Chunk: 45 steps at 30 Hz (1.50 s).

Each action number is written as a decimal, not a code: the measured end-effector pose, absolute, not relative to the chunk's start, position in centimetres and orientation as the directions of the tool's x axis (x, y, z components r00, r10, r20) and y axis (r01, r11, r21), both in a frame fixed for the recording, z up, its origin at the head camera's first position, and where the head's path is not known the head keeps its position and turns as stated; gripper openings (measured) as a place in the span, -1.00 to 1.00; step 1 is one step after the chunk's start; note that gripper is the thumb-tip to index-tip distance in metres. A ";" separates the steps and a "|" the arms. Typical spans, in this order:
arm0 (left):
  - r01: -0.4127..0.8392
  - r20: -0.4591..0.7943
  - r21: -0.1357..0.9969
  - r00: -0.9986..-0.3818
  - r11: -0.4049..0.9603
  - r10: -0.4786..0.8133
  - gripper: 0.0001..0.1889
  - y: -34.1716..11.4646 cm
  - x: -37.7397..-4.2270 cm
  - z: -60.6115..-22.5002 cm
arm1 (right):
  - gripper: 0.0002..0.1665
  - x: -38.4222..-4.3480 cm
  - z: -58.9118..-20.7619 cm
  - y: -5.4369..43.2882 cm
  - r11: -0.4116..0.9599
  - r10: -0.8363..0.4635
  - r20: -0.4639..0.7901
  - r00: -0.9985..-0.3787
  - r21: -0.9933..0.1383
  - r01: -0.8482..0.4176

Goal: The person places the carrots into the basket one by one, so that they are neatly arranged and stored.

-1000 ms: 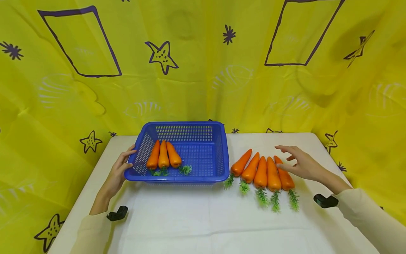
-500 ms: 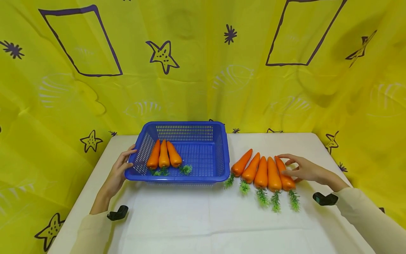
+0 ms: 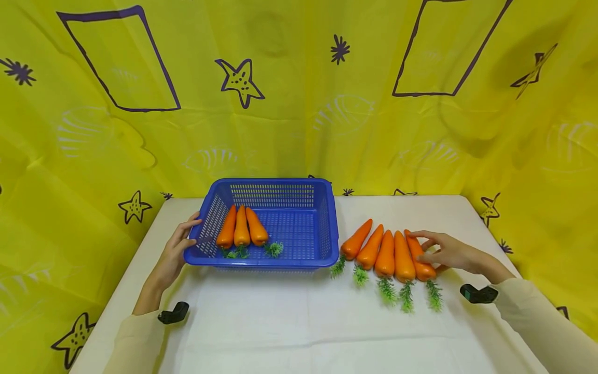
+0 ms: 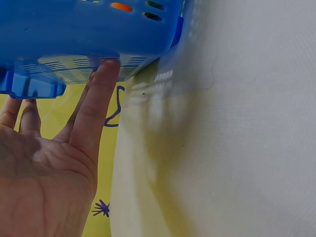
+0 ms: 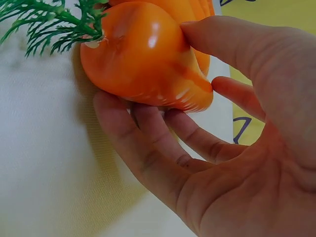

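My left hand (image 3: pixel 172 255) rests against the left side of a blue perforated basket (image 3: pixel 259 262). In the left wrist view its fingers reach fairly straight to the basket's outer wall (image 4: pixel 89 32). Three orange carrots (image 3: pixel 241 228) with green tops lie inside the basket at the left. My right hand (image 3: pixel 452 253) grips the rightmost carrot (image 3: pixel 424 271) of a row on the table. The right wrist view shows the thumb on top of this carrot (image 5: pixel 138 54) and curled fingers (image 5: pixel 148 158) along its underside.
Several more carrots (image 3: pixel 385 257) fan out side by side between the basket and my right hand, their leafy ends toward me. A white cloth (image 3: pixel 261 317) covers the table. Behind it hangs a yellow patterned curtain (image 3: pixel 289 130).
My right hand has come down from above the row, and its thumb and fingers have closed around the rightmost carrot. The left hand and the basket stay where they were.
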<state>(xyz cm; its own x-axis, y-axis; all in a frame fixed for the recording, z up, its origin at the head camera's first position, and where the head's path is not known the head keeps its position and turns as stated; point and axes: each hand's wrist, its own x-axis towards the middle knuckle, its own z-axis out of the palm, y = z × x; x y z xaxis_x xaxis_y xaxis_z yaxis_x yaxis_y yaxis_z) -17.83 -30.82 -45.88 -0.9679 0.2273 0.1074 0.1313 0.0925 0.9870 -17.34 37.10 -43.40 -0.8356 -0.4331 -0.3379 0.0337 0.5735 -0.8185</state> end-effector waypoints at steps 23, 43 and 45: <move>0.129 0.106 0.988 -0.967 0.083 0.232 -0.49 -30.8 -17.8 -45.8 | -0.08 -17.3 -43.4 36.7 0.611 -0.399 -0.352 -0.847 -0.790 0.040; 0.143 0.125 0.988 -0.962 0.060 0.243 -0.50 -30.8 -17.6 -45.8 | -0.07 -17.4 -42.7 36.6 0.634 -0.429 -0.354 -0.831 -0.773 0.002; 0.140 0.120 0.988 -0.963 0.070 0.240 -0.50 -30.7 -17.6 -45.7 | -0.07 -17.5 -42.3 36.6 0.640 -0.434 -0.359 -0.826 -0.768 -0.002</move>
<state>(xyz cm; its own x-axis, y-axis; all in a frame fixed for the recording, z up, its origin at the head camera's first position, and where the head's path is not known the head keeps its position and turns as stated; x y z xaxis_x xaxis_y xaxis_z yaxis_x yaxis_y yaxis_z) -17.60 -30.75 -45.73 -0.9634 0.2396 0.1201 0.1404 0.0695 0.9876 -17.47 36.61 -42.27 -0.8264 -0.4338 -0.3590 -0.0022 0.6400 -0.7684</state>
